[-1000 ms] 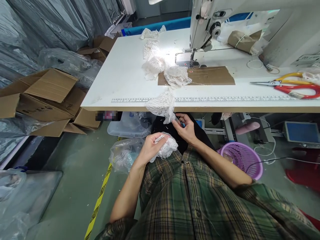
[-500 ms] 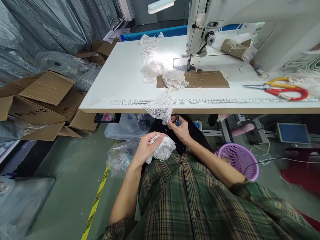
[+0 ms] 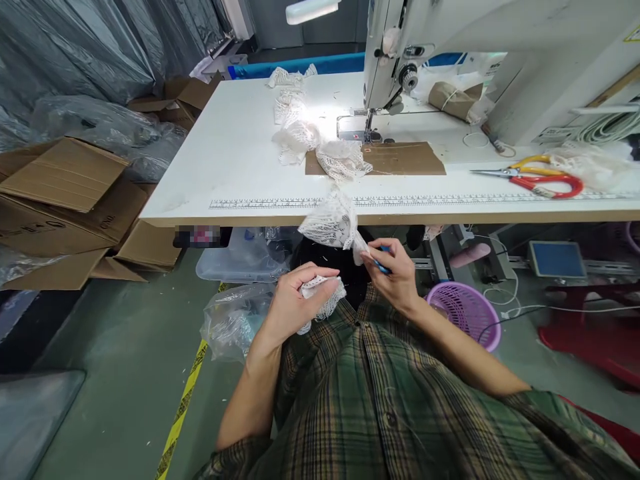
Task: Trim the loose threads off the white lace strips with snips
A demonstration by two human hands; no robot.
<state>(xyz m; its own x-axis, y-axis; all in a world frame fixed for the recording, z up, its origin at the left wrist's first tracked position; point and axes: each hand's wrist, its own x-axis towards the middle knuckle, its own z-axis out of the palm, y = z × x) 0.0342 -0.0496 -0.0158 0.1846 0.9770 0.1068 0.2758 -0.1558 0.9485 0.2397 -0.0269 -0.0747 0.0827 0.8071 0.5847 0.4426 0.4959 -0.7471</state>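
Note:
White lace trim (image 3: 330,220) hangs over the front edge of the table, its upper part heaped near the sewing machine's needle. My right hand (image 3: 397,277), just below that edge, pinches the hanging lace between thumb and fingers. Small blue-handled thread snips (image 3: 383,268) are tucked in the same hand, mostly covered by the fingers. Over my lap, my left hand (image 3: 295,307) is closed on a bunched piece of white lace (image 3: 334,303). The two hands are a short way apart.
The sewing machine (image 3: 387,73) stands on the white table (image 3: 200,160). Scissors (image 3: 540,177) with yellow and red handles lie at the right. A purple basket (image 3: 463,313) is on the floor to the right; cardboard boxes (image 3: 65,200) stand at the left.
My right hand has moved right and slightly down, drawing the lace end with it; the snips' blades no longer point up in view. The lace in my left hand looks more bunched.

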